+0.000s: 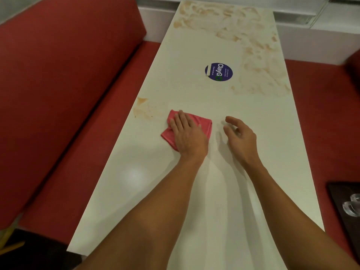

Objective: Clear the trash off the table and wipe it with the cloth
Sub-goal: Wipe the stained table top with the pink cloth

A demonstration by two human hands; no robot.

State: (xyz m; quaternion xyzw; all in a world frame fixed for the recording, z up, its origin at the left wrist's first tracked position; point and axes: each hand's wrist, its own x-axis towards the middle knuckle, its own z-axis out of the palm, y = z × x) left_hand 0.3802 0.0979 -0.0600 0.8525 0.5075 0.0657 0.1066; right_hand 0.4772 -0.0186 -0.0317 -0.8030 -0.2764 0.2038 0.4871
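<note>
**mopfan:** Cloth [202, 123] check: pink, folded into a pad, lying on the white table [155, 191] about halfway along, a bit left of centre. Why's the left hand [188, 133] laid flat on it with straight fingers instead of bunching it up?

**tabletop_tom:** A flat palm spreads the pressure so the whole pad rubs the surface. That's my guess anyway. Bunching it would only drag one corner.

**mopfan:** And the right hand [240, 136]? It's just right of the cloth, fingers loosely curved, nothing in it.

**tabletop_tom:** Looks like it hovers over the top with a shadow under it. Can't tell if a fingertip touches. Probably kept free for balance. I see no trash on the table, so I reckon that half is done. There's a dark tray [342, 193] with clear glassy things [350, 207] off the near right edge.

**mopfan:** The near end looks clean. Just past the cloth, by the left edge, there's a small orange-brown smear [146, 110].

**tabletop_tom:** I think that's why the cloth sits where it does, since the next target is right beside it. Farther on is the round blue sticker [218, 72], then the big smears [261, 75] down the right side and across the far end. Plenty left to wipe.
</note>
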